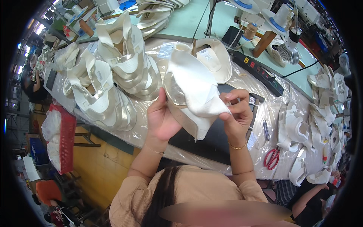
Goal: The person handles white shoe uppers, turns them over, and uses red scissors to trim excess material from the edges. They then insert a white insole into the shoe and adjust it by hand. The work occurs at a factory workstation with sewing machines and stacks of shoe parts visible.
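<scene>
Both my hands hold up a white shoe upper (194, 85) with a gold panel on its left side. My left hand (160, 119) grips its lower left edge from behind, thumb up along the gold panel. My right hand (236, 113) pinches the folded white corner at its right, fingers closed on the cloth. The piece hangs above a dark work surface (211, 142) on a table covered with clear plastic sheet (145, 134). Another white upper (215, 56) lies just behind it.
Stacks of white and gold uppers (113, 75) lie to the left, more uppers (298, 132) to the right. Red-handled scissors (271, 158) and a pen (266, 129) rest at right. A black power strip (259, 72), thread cones, and a red basket (64, 138) surround the table.
</scene>
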`<state>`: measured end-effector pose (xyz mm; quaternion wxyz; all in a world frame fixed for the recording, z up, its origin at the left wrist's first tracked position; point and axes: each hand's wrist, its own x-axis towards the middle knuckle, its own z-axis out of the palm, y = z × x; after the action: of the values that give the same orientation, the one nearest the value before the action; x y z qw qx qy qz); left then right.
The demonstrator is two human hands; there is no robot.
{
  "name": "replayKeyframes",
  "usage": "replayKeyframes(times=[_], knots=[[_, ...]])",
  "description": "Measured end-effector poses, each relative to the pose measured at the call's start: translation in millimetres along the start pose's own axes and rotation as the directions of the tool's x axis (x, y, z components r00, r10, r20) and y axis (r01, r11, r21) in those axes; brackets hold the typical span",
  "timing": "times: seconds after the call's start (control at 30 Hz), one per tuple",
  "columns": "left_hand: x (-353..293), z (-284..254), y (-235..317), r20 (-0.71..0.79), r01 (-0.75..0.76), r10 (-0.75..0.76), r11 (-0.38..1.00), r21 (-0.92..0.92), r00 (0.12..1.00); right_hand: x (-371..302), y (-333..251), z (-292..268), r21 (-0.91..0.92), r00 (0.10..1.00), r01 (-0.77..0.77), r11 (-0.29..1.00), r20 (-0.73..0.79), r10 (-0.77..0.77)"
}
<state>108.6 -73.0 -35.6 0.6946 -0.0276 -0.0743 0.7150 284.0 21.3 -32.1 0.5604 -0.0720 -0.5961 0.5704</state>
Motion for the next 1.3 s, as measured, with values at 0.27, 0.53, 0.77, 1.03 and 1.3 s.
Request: replayKeyframes(times=[0.27,0.53,0.77,1.03,1.3], knots=[[-0.5,-22.2,14.6,0.115,0.014,-0.035,0.984,0.179,0.993,14.7,-30.5,-9.5,-0.101,0.855,-0.451,0.887,0.236,0.462],[-15.2,-53.2,28.4,0.083,-0.05,0.035,0.981,0.19,0.996,16.7,-27.6,6.1,-0.414,0.73,-0.425,0.805,0.369,0.575],[-13.9,-35.8,24.9,0.157,-0.095,0.058,0.967,0.236,0.986,9.9,-19.3,16.3,-0.201,0.932,-0.124,0.972,0.312,0.183],[-8.5,-36.7,27.6,0.298,-0.116,0.097,0.992,0.046,0.95,-0.3,-21.1,17.5,-0.219,0.954,-0.052,0.974,0.278,0.113],[-19.6,-32.0,28.7,0.037,-0.253,0.257,0.902,0.35,0.966,13.7,-28.8,1.5,-0.115,0.859,-0.302,0.946,0.398,0.322]])
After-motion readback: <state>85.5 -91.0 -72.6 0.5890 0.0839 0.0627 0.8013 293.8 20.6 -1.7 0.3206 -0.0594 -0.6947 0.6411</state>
